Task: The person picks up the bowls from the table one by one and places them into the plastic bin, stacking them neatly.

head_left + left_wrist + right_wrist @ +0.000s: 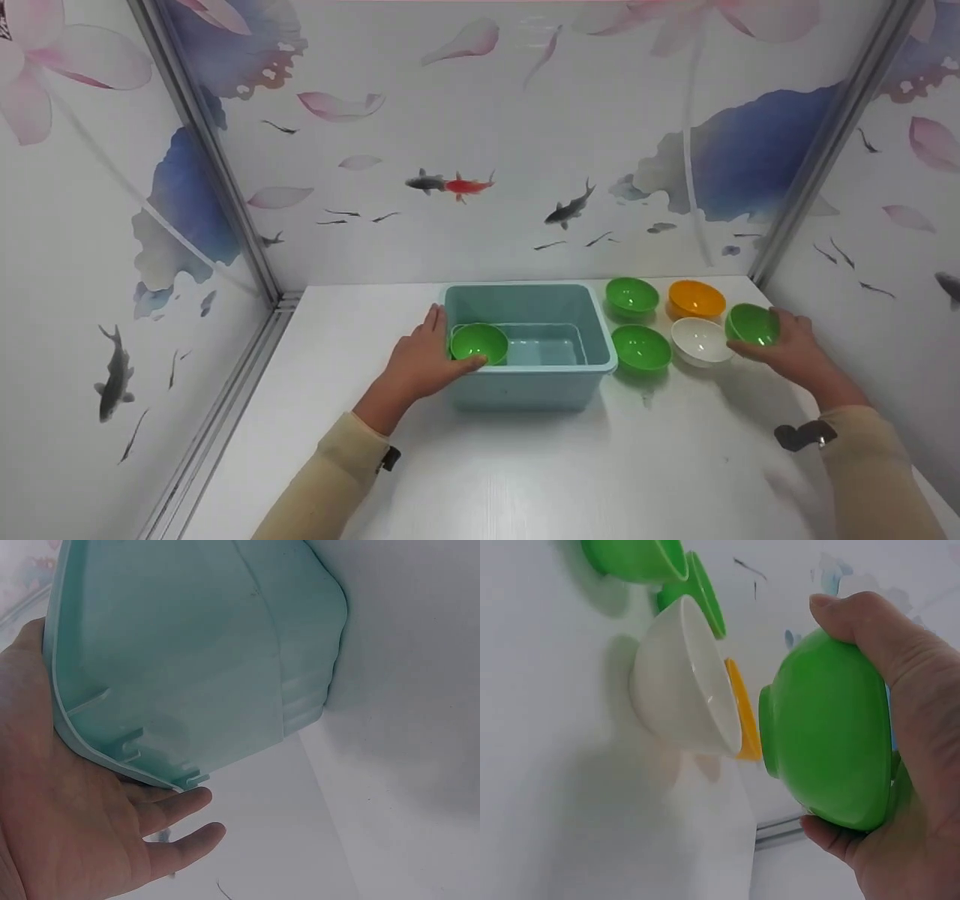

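A teal plastic basin [592, 322] stands mid-table. My left hand [444, 349] lies flat against its left outer wall, thumb along the front rim. In the left wrist view the left hand [169, 834] shows straight fingers under the basin's corner [187, 675]. A green bowl [478, 343] sits inside the basin at its left edge, right by my thumb; whether the thumb touches it is unclear. My right hand [757, 336] grips a second green bowl [752, 324], tilted on its side at the right. In the right wrist view the right hand [832, 727] wraps that bowl [825, 757] with thumb and fingers.
Right of the basin stand two green bowls [632, 296] [640, 349], an orange bowl [696, 298] and a white bowl [701, 341], which sits just left of the held one. Patterned walls close the white table [525, 465] on three sides.
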